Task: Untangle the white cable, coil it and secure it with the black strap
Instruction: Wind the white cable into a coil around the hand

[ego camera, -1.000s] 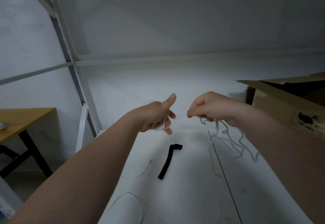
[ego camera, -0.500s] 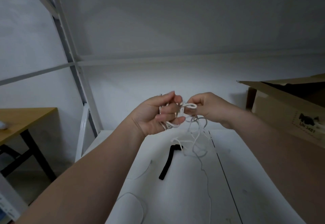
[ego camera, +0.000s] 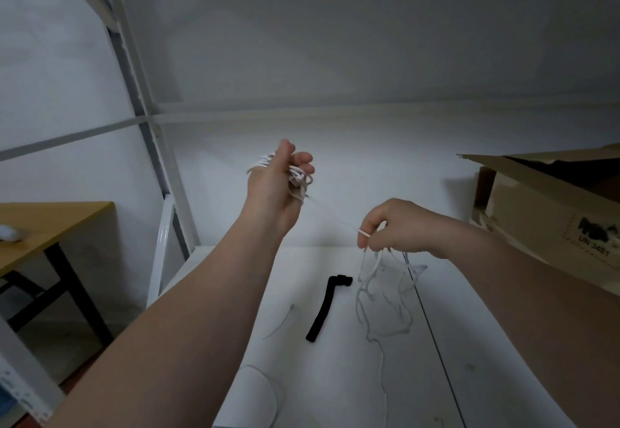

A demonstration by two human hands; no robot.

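My left hand (ego camera: pixel 276 189) is raised above the table, fingers closed around several loops of the white cable (ego camera: pixel 380 300). A taut length of cable runs down and right to my right hand (ego camera: pixel 391 226), which pinches it between thumb and fingers. Below my right hand loose tangled loops hang onto the white table (ego camera: pixel 335 377). The black strap (ego camera: pixel 323 310) lies flat on the table between my arms, its far end folded over.
An open cardboard box (ego camera: pixel 553 212) stands at the right on the table. A white metal rack frame (ego camera: pixel 147 125) rises at the left, with a wooden desk (ego camera: pixel 50 223) beyond it. A white rounded object (ego camera: pixel 251 397) lies near the table's front edge.
My hands were close together half a second ago. Now the left has lifted up and left with the loops, the right has dropped down and right, and the cable is stretched between them.
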